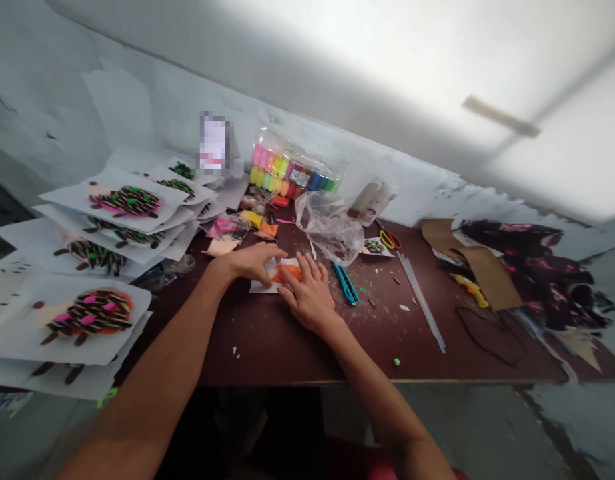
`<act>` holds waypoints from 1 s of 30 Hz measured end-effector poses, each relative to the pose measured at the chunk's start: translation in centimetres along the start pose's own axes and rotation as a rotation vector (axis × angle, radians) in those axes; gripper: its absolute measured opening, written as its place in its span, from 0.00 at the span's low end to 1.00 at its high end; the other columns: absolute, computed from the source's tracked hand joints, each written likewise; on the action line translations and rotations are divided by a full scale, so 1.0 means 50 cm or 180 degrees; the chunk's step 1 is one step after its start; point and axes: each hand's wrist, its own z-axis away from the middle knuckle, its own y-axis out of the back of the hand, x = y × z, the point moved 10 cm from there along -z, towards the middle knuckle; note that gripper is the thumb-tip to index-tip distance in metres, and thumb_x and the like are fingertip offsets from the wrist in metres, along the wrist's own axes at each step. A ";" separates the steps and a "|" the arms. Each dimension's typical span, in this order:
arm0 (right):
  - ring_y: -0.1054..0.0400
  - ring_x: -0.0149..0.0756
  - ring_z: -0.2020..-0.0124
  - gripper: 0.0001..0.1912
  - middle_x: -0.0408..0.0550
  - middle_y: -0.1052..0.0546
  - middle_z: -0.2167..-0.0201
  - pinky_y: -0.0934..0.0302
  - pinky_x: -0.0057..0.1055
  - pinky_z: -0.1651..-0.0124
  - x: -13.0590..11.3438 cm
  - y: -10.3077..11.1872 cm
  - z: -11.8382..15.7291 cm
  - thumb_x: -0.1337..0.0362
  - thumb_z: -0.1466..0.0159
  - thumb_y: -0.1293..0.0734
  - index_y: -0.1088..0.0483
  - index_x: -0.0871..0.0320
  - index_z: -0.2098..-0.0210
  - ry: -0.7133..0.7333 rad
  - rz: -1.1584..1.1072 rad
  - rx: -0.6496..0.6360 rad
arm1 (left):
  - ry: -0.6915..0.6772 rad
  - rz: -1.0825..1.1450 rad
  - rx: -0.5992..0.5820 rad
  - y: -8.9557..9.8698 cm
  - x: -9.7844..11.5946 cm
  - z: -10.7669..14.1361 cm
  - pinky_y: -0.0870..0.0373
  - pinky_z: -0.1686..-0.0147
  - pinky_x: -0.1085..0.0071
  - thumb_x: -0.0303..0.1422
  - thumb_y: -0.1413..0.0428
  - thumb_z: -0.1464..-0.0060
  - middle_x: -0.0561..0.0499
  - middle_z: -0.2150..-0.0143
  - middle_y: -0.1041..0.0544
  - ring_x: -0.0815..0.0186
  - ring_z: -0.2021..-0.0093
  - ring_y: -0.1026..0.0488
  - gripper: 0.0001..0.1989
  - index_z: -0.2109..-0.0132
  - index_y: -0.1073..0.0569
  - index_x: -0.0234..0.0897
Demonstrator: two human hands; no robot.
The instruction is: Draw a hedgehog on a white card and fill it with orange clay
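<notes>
A small white paper [260,287] lies on the dark red table in front of me, bearing a flattened orange piece [289,273] that looks like modelling clay. My right hand [310,293] rests on the orange piece with its fingers spread. At the paper's upper left, my left hand [255,261] is bent over the sheet, thumb apart from the fingers. Both hands partly cover the paper. Just right of them is a teal utility knife [345,285]. Opened packs of clay, orange [267,230], yellow [251,219] and pale pink [223,245], lie beyond my left hand.
Stacked papers with clay hedgehogs [125,201] fill the left side. Along the wall stand a pack of coloured clay [292,173] and a white bottle [377,203]. A plastic bag [332,227], scissors [389,240], glue sticks [421,303] and a yellow glue gun [470,291] lie rightward.
</notes>
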 end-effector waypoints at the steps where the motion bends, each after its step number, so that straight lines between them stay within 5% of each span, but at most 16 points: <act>1: 0.59 0.55 0.25 0.26 0.55 0.45 0.27 0.60 0.57 0.29 0.001 -0.001 0.000 0.48 0.27 0.42 0.34 0.48 0.34 -0.0004 0.0008 -0.0008 | 0.0007 -0.0020 0.0008 -0.001 0.000 -0.001 0.39 0.35 0.60 0.33 0.38 0.59 0.44 0.36 0.32 0.51 0.35 0.36 0.40 0.35 0.34 0.41; 10: 0.60 0.53 0.25 0.23 0.51 0.47 0.26 0.60 0.56 0.30 0.043 0.008 0.027 0.49 0.27 0.41 0.32 0.44 0.36 -0.0145 -0.0006 0.0196 | 0.0059 -0.0057 -0.0018 -0.003 -0.003 -0.002 0.40 0.35 0.61 0.33 0.38 0.59 0.44 0.35 0.33 0.51 0.35 0.36 0.41 0.34 0.34 0.39; 30: 0.62 0.53 0.25 0.22 0.51 0.51 0.25 0.63 0.54 0.29 0.033 -0.005 0.041 0.50 0.27 0.39 0.33 0.42 0.35 -0.0026 0.0081 -0.0019 | 0.0100 -0.0085 -0.0034 -0.003 -0.006 0.001 0.39 0.35 0.63 0.33 0.38 0.58 0.45 0.34 0.33 0.52 0.34 0.37 0.41 0.34 0.34 0.39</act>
